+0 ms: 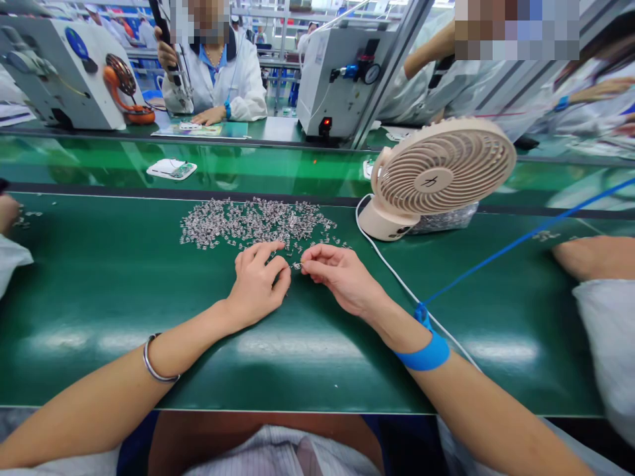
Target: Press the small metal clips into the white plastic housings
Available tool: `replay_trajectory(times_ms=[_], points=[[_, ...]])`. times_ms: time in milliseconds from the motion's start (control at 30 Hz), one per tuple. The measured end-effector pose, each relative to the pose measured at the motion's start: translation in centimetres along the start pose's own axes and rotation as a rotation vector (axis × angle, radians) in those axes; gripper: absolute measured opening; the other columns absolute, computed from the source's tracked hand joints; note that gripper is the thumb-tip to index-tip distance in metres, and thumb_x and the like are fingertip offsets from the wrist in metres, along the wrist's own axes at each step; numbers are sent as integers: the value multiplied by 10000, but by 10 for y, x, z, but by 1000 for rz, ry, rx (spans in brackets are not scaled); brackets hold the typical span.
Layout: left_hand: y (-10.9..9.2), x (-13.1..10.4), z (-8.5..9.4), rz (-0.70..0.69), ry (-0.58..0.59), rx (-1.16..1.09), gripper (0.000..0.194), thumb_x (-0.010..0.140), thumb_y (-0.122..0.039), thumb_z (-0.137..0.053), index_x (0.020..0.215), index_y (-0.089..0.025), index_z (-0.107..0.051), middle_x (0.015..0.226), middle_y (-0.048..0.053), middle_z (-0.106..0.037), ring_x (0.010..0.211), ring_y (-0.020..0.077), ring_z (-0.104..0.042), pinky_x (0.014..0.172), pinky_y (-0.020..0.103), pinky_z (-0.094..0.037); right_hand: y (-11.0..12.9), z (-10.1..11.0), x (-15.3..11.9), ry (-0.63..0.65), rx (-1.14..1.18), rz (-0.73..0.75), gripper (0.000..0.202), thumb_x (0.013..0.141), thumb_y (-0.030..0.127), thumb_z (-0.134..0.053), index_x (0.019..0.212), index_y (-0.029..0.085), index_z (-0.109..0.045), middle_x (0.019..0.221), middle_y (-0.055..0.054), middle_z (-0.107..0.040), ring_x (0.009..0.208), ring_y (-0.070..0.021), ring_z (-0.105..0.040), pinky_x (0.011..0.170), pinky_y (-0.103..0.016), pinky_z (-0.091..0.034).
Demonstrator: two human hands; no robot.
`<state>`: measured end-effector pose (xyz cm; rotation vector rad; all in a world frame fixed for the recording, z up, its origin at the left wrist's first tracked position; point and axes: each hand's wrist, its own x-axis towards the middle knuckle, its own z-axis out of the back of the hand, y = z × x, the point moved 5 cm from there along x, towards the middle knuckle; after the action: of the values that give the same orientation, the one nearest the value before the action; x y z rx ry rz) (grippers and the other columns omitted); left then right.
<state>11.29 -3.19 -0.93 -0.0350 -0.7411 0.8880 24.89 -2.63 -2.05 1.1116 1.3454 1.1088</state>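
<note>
Many small metal pieces (248,221) lie heaped on the green work surface (307,370). At the near edge of this heap, my left hand (260,277) rests with its fingers bent and partly spread; nothing shows held in it. Just to its right, my right hand (342,274) pinches a small metal piece (296,266) between thumb and forefinger. That piece is in the narrow gap between the two hands. A metal bangle circles my left forearm, and a blue strap (426,350) is round my right wrist.
A beige fan (441,175) stands at the right, its white cable (391,268) passing under my right forearm. A blue cord runs up right from the strap. Beyond the heap, a white part (171,168) lies on the green belt. Other people's arms flank both sides.
</note>
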Motion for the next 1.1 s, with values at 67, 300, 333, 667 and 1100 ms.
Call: replay_trajectory(times_ms=[67,300,333,667,1100], points=[[-1,0,1,-7,-5,16,177,810,-192,-471,685,-187,-597,1105,73,-630,1047,254,-532,881,424,-376,0,-1,0,2,-51,52,109,585,216,-633,633,165,-549,587,40,-518,560,-78,-451,528,-231,-330],[-2,-1,0,10,5,-10,167,800,-186,-472,673,-188,-579,1111,72,-628,1050,255,-531,882,428,-375,9,-12,-16,-92,-639,625,106,725,107,-467,653,181,-490,612,22,-458,556,-92,-414,545,-241,-363],[-1,0,-1,24,12,-36,168,801,-186,-467,674,-187,-577,1105,77,-629,1048,250,-536,885,426,-376,11,-15,-20,-113,-713,720,127,742,89,-450,664,181,-488,628,12,-466,575,-99,-428,563,-244,-375],[15,7,-3,307,63,-458,171,776,-202,-483,613,-199,-536,933,49,-652,968,179,-591,836,317,-433,14,-31,-35,-247,-1039,1105,169,822,59,-413,737,162,-517,679,-55,-523,664,-155,-492,604,-271,-426],[1,5,6,130,-20,-209,172,782,-172,-459,627,-198,-530,954,57,-651,1001,186,-578,853,348,-414,13,-14,-21,-202,-677,685,106,801,165,-467,770,174,-568,656,-9,-522,577,-111,-459,567,-250,-401]])
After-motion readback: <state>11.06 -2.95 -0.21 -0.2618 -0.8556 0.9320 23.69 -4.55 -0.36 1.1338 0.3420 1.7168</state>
